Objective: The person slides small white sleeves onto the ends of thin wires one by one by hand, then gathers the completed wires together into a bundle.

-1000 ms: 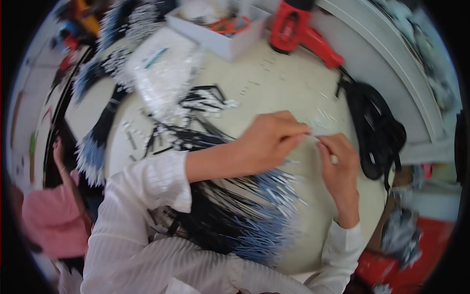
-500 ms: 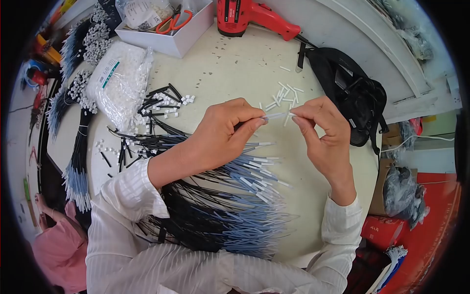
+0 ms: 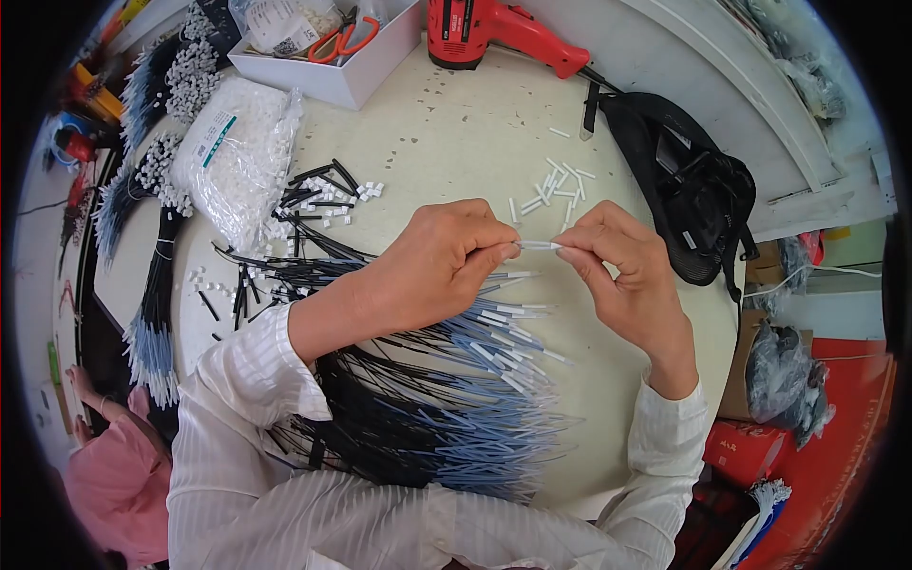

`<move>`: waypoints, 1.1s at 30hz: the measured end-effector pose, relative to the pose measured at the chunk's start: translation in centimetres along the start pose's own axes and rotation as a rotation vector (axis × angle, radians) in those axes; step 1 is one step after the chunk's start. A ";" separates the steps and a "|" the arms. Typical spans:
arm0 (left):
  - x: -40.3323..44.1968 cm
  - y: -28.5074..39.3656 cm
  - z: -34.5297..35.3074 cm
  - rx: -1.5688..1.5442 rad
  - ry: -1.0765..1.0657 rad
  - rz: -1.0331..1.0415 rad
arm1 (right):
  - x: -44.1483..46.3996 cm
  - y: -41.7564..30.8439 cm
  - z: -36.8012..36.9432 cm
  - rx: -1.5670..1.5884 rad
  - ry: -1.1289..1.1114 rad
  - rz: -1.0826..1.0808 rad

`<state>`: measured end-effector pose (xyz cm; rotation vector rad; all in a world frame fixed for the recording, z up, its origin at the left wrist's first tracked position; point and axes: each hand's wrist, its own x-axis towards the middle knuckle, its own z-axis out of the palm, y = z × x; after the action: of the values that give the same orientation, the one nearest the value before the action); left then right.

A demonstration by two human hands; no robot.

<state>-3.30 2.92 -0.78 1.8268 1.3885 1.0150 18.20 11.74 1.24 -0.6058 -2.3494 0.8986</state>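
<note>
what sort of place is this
Probably a small wiring workshop or assembly bench: a thick spread of black and blue wires lies on the worktable, a clear bag of small white parts sits nearby, and a red tool, seemingly a heat gun, lies at the far edge.

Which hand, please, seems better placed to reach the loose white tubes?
Probably the right hand: it's closer to most loose white tubes than the left hand; both pinch a thin strand.

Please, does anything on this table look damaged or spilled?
The tabletop has dark, irregular marks near the red heat gun, perhaps surface wear. Small white blocks and short black tubes lie scattered beside the plastic bag, looking spilled.
</note>
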 end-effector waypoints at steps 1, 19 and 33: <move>0.0 -0.1 0.0 -0.006 -0.006 0.003 | 0.0 0.0 0.1 0.008 0.001 -0.003; -0.1 0.3 -0.6 0.041 -0.020 -0.021 | 0.0 0.2 1.1 0.090 0.038 0.045; -0.2 -0.2 -0.3 0.122 -0.082 0.036 | -0.2 0.1 2.2 0.048 0.002 0.004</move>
<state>-3.65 2.76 -0.84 1.9661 1.3990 0.8801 16.98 10.69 -0.29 -0.5915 -2.3193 0.9527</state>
